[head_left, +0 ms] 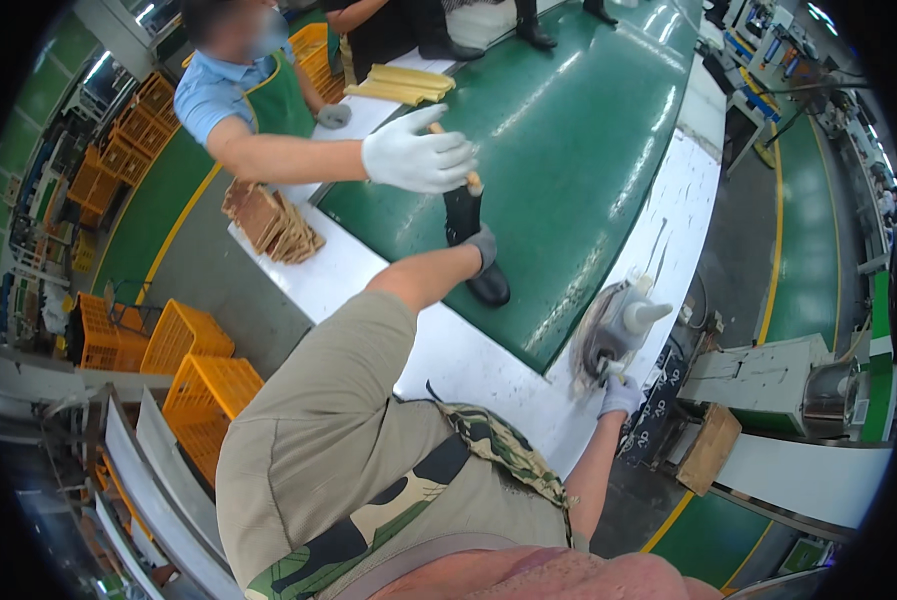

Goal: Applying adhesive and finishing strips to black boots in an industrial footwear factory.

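Observation:
A tall black boot (489,287) stands on the green belt with its toe toward me. My left hand (483,247), in a grey glove, closes round it near the ankle. A tan rod-like piece (473,184) shows at the top of the shaft, beside a co-worker's white-gloved hand (420,152) with fingers spread. At the right, my right hand (620,396), in a pale glove, is closed at the edge of a stained holder (590,340). What its fingers grip there is too small to make out. A grey squeeze bottle (632,318) with a pointed nozzle lies beside that hand.
The green belt (568,130) runs away from me between white table edges (488,385). Brown stacked pieces (273,225) lie at the left, yellow strips (400,85) farther back. More black boots (535,35) stand at the far end. Orange crates (188,338) sit on the floor left.

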Demonstrator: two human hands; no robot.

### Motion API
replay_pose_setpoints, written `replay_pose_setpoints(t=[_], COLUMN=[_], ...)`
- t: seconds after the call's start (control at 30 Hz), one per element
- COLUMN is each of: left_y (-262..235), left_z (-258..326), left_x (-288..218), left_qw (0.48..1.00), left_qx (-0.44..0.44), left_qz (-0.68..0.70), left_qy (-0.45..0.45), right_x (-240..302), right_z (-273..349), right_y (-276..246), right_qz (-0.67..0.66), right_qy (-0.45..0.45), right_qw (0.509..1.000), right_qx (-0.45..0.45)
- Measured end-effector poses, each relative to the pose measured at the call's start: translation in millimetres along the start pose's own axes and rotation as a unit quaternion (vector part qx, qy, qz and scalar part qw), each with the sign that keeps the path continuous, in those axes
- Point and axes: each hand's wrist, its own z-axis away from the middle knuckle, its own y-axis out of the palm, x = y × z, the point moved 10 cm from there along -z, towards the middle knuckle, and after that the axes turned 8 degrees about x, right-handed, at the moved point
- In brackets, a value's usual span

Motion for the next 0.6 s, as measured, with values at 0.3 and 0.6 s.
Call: replay_pose_setpoints(t=[0.3,0.6], left_y=[7.0,0.3], left_z=[-33.0,51.6], left_x=[1.7,97.6], left_qw=[0.997,0.970], left_qx=[0.041,-0.063], left_qz=[-0.033,0.235], left_qy=[0.064,-0.008], right_x=[33.1,29.7], right_z=[12.9,28.9], right_y=[1.5,-2.4], right_qz=[-0.017,0.113], right_qy=[-0.013,0.022], right_qw=[0.999,0.993], right_qx=[-0.042,-0.029])
